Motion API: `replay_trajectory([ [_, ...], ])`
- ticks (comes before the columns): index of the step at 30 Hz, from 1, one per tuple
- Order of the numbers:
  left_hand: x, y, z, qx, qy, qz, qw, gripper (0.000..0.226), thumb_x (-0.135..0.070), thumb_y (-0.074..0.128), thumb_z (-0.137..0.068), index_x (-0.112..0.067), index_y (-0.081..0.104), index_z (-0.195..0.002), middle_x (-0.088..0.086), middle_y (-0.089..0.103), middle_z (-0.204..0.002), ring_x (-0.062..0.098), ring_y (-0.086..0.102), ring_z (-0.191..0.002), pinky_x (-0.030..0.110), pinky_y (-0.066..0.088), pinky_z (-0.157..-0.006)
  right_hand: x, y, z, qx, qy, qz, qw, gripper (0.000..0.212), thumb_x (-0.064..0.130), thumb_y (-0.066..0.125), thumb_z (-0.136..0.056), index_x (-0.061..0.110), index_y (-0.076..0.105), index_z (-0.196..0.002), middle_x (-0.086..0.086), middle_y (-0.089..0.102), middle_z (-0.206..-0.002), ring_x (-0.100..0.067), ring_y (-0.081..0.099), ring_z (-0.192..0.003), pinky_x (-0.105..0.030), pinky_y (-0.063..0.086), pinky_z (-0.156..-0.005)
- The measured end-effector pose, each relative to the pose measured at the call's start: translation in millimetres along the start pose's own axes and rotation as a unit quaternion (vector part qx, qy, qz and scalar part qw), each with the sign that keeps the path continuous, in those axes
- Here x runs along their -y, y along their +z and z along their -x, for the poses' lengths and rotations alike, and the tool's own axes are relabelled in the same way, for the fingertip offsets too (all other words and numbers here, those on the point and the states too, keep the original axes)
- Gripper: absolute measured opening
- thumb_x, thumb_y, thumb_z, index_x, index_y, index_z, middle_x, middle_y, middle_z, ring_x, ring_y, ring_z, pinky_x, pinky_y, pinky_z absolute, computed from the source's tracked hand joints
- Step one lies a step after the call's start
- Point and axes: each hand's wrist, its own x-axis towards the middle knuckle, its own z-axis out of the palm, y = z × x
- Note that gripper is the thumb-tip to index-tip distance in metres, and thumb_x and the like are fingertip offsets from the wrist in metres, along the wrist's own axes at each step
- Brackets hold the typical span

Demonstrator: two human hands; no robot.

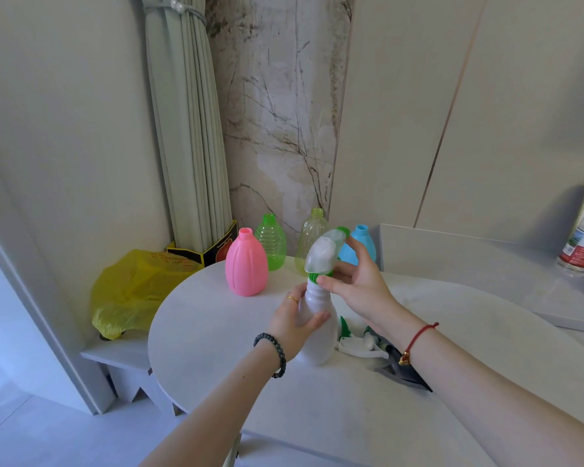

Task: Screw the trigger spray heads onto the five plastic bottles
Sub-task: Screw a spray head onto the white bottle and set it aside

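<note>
Tabletop [216, 332]: round, pale.
White bottle [319, 345]: upright mid-tabletop, left hand [292, 326] wrapped round its body.
Spray head [322, 254]: on its neck, right hand [358, 284] pinching its green collar.
Far edge: pink bottle [246, 264], green bottle [271, 242], yellow bottle [312, 237], blue bottle [363, 246], all open-necked.
Room: tied curtain [189, 129], marble panel [277, 112], yellow bag [132, 291] left.

A room in a home — a pale green curtain [189, 129] tied back in the corner, a marble-veined wall panel [277, 112] beside smooth cream panels [402, 129], a round white worktop [216, 332], and a crumpled yellow plastic bag [132, 291] on a low ledge [115, 357] beside it.
</note>
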Motion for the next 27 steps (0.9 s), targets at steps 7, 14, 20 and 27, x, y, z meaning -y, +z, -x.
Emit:
replay_trajectory([
  [7,-2,0,0,-0.004,-0.003,0.003,1.0,0.053,-0.028,0.061,-0.081,-0.024,0.036,-0.128,-0.005,0.05,-0.124,0.006,0.042,-0.109,0.022,0.031,-0.089,-2,7,5,-0.061,-0.005,0.013,0.998,0.081,0.017,0.08,-0.066,0.031,0.031,-0.13,0.003,0.067,-0.104,-0.008,0.062,-0.094,-0.018,0.043,-0.076],
  [14,-2,1,1,-0.019,-0.005,0.005,1.0,0.053,-0.027,0.062,-0.08,-0.021,0.039,-0.127,0.001,0.054,-0.125,0.015,0.047,-0.115,0.031,0.038,-0.098,-5,14,6,-0.046,-0.003,-0.02,0.999,0.082,0.005,0.07,-0.075,0.033,0.022,-0.136,-0.005,0.064,-0.118,-0.012,0.061,-0.102,-0.027,0.045,-0.087],
  [20,-1,3,-1,-0.032,-0.002,-0.002,0.999,0.051,-0.026,0.065,-0.078,-0.02,0.043,-0.124,0.001,0.055,-0.122,0.015,0.048,-0.113,0.03,0.037,-0.097,-3,14,5,-0.077,0.0,0.005,0.997,0.081,0.011,0.077,-0.069,0.03,0.027,-0.13,0.004,0.065,-0.102,-0.01,0.061,-0.099,-0.022,0.041,-0.082],
  [27,0,5,3,-0.058,-0.015,0.015,0.998,0.052,-0.026,0.065,-0.078,-0.024,0.043,-0.125,-0.005,0.051,-0.122,0.008,0.041,-0.113,0.028,0.033,-0.098,-4,8,16,-0.018,-0.009,0.026,0.999,0.059,0.012,0.07,-0.077,0.034,0.037,-0.121,0.003,0.061,-0.113,-0.011,0.058,-0.107,-0.015,0.044,-0.08],
])
